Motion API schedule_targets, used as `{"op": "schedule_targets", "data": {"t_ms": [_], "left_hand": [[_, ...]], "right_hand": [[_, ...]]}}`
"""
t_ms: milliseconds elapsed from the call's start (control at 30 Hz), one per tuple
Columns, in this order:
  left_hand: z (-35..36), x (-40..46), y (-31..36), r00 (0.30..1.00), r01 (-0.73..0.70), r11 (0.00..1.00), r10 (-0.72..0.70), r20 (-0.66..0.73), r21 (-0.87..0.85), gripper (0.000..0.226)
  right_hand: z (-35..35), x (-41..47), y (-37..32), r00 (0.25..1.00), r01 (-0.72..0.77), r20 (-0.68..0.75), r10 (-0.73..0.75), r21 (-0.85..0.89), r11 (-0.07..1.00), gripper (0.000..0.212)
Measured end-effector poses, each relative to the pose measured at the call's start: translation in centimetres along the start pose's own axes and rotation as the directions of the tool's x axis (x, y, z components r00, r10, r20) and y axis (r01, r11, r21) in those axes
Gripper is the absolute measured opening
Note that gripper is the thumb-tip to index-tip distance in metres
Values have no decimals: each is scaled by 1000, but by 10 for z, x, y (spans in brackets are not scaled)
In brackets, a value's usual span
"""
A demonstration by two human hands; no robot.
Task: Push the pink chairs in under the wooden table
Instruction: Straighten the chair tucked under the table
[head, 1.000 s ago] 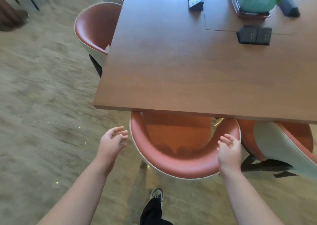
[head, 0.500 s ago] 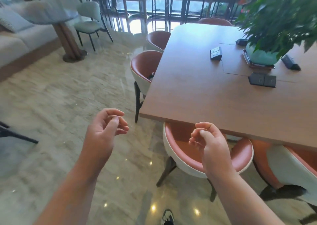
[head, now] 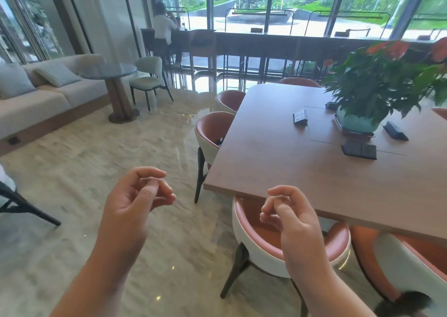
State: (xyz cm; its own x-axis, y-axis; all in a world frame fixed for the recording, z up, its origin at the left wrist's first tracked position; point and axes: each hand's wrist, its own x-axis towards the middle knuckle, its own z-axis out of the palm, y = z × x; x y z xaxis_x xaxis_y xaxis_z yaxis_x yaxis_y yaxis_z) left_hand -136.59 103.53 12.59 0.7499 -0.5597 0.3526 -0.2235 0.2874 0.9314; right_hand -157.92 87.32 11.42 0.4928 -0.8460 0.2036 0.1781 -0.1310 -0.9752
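Note:
The wooden table (head: 278, 161) fills the right half of the head view. A pink chair with a white shell (head: 256, 251) sits tucked under its near edge, just below my hands. A second pink chair (head: 399, 258) stands angled at the right of that edge. Two more pink chairs (head: 212, 132) (head: 229, 101) line the table's left side, and another (head: 300, 82) shows at the far end. My left hand (head: 135, 203) hovers over the floor, left of the table corner. My right hand (head: 292, 222) hovers above the near chair. Both have curled fingers and hold nothing.
A potted plant (head: 355, 123) and black socket boxes (head: 359, 150) stand on the table. A sofa (head: 36, 103), a round side table (head: 108, 72) and a green chair (head: 147, 77) are at the left. Black chair legs (head: 21, 205) jut in at the far left. A person (head: 164, 31) sits at the window counter.
My hands have come off the near chair's back, risen and curled. The view has lifted from the tabletop to the whole room. The near chair stays under the table edge.

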Motion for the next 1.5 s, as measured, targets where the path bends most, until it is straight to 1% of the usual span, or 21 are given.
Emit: {"op": "schedule_targets", "data": {"t_ms": [100, 167, 267, 400, 500, 567, 633, 700, 833, 933, 1033, 1167, 1233, 1333, 1400, 1500], "left_hand": [[16, -15, -5, 1000, 29, 1000, -29, 0, -2, 22], [29, -23, -14, 998, 63, 998, -63, -7, -22, 19], [57, -32, -31, 990, 134, 989, -136, -24, -57, 18], [114, -44, -54, 978, 203, 976, -206, -30, -78, 20], [172, -49, -77, 969, 246, 966, -247, -10, -86, 21], [212, -52, -93, 966, 258, 965, -257, 27, -54, 27], [249, -55, -108, 959, 275, 961, -275, 68, 10, 32], [276, -57, -122, 943, 316, 947, -320, 87, 53, 29], [306, -54, -159, 898, 416, 898, -431, 90, 145, 25], [315, -45, -192, 865, 484, 857, -499, 51, 177, 25], [315, -30, -230, 837, 526, 812, -547, 17, 255, 25], [303, 2, -288, 794, 548, 732, -607, 23, 405, 25], [293, 24, -318, 766, 566, 681, -643, 10, 465, 26], [274, 58, -358, 724, 576, 580, -689, -29, 577, 31], [263, 78, -385, 688, 583, 512, -724, -48, 631, 38], [256, 104, -423, 655, 530, 406, -754, -56, 744, 53]], "right_hand": [[-26, -9, 3, 1000, -9, -10, 8, -39, 999, 24], [-46, -12, 9, 1000, -24, -9, 23, -74, 997, 33], [-82, -13, 20, 996, -84, -24, 83, -69, 994, 29], [-142, -10, 30, 988, -154, 12, 156, -78, 985, 26], [-192, -3, 39, 976, -213, 27, 215, -80, 974, 25], [-224, 4, 49, 974, -224, 4, 225, -100, 970, 26], [-253, 10, 62, 967, -255, -49, 251, -115, 960, 27], [-278, 17, 77, 948, -312, -106, 301, -116, 943, 26], [-317, 30, 115, 877, -452, -229, 422, -98, 886, 25], [-335, 46, 150, 816, -542, -302, 492, -108, 833, 24], [-342, 67, 190, 748, -626, -372, 549, -121, 771, 24], [-345, 105, 245, 654, -735, -444, 612, -185, 652, 20], [-345, 126, 271, 591, -793, -492, 639, -207, 574, 17], [-342, 158, 302, 506, -853, -573, 645, -220, 473, 18], [-340, 178, 324, 473, -876, -606, 639, -246, 415, 23], [-337, 198, 353, 455, -891, -640, 620, -321, 322, 41]]}}
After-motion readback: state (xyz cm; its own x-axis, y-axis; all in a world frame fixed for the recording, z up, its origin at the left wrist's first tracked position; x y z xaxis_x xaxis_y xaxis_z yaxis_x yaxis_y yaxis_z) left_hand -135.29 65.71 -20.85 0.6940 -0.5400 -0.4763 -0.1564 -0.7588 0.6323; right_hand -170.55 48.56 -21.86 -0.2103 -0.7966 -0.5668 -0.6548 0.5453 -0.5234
